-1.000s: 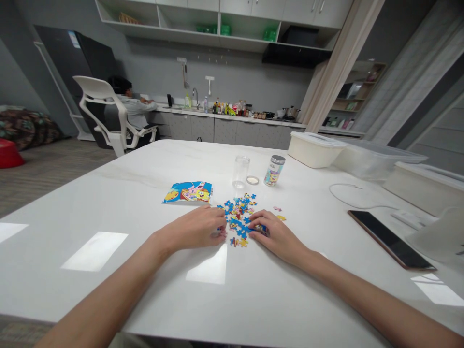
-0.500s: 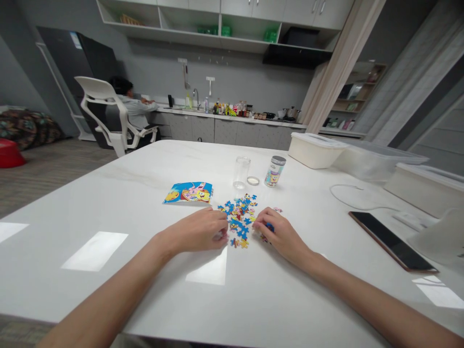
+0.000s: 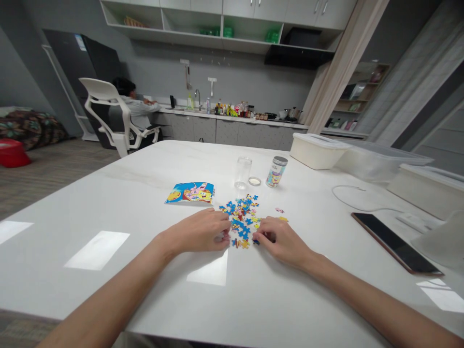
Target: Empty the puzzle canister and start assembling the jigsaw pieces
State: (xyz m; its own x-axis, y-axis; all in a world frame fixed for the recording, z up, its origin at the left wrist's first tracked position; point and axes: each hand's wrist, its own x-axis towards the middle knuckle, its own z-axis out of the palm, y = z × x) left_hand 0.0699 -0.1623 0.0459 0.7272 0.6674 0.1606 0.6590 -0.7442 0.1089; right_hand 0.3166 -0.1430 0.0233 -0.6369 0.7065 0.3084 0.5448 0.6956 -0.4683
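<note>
Loose jigsaw puzzle pieces [image 3: 243, 227], mostly blue with some yellow and red, lie in a heap between my hands. My left hand [image 3: 212, 229] rests at the heap's left edge with its fingers curled inward; what is inside them is hidden. On the heap's near right side, my right hand [image 3: 281, 239] pinches a dark blue puzzle piece [image 3: 255, 242] down at the tabletop. Beyond my left hand lies a cartoon picture sheet [image 3: 191, 192], slightly bent. An upright clear jar [image 3: 242, 172], its loose lid [image 3: 254, 181] and a capped cartoon-printed canister [image 3: 276, 172] stand behind the heap.
A phone [image 3: 395, 241] and a white cable [image 3: 348, 205] lie to the right on the white table [image 3: 145, 295]. Lidded storage boxes [image 3: 319, 151] line the far right edge. Across the room a person [image 3: 136, 108] sits in a white chair [image 3: 108, 113] at the counter.
My right hand has shifted slightly toward me, uncovering a yellow piece behind it. The dark blue piece now shows under its fingertips. My left hand keeps its place beside the heap.
</note>
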